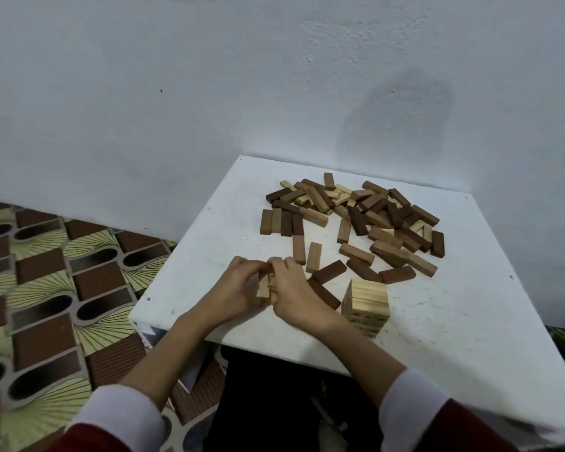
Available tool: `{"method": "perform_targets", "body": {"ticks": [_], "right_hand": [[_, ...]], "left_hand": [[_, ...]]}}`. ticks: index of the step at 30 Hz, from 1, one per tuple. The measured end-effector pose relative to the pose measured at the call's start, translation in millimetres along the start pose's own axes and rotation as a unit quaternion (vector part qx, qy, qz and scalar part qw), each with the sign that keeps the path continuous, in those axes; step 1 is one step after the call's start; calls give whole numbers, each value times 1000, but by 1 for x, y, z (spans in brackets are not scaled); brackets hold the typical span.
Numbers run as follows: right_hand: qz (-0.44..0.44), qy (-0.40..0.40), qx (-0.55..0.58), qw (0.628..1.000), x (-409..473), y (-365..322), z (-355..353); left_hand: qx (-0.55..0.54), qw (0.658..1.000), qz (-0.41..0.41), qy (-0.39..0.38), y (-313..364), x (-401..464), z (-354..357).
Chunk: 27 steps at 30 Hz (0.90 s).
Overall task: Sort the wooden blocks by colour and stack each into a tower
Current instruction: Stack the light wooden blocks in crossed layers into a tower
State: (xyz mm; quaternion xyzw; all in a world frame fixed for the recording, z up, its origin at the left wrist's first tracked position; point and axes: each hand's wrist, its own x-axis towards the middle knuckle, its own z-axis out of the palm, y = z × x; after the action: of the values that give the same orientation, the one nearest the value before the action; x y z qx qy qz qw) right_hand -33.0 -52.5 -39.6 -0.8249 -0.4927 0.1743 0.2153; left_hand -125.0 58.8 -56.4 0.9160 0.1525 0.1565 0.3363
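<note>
With the left hand (242, 282) and right hand (291, 285) both gripping pale blocks (264, 286) together, the right forearm could topple the adjacent pale tower (366, 305).

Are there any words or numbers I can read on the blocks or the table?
None can be read.
Light tower: dark marks on some lower blocks, too blurred to read.
Loose blocks: no writing shows.
White table: only specks, no words.
</note>
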Motion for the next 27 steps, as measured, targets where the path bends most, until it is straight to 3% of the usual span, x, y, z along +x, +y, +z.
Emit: {"method": "perform_targets", "body": {"ticks": [3, 7, 11, 19, 27], "right_hand": [[38, 10, 60, 997, 1, 1, 5], [73, 100, 172, 977, -9, -4, 9], [97, 182, 172, 963, -17, 0, 21], [98, 221, 97, 966, -9, 9, 26], [86, 250, 151, 952, -16, 7, 30]], "left_hand": [[7, 1000, -17, -10, -3, 0, 5], [-38, 998, -45, 15, -4, 1, 10], [-61, 996, -53, 45, -7, 2, 16], [-55, 996, -13, 73, -8, -3, 19], [-83, 995, -7, 57, -10, -6, 19]]}}
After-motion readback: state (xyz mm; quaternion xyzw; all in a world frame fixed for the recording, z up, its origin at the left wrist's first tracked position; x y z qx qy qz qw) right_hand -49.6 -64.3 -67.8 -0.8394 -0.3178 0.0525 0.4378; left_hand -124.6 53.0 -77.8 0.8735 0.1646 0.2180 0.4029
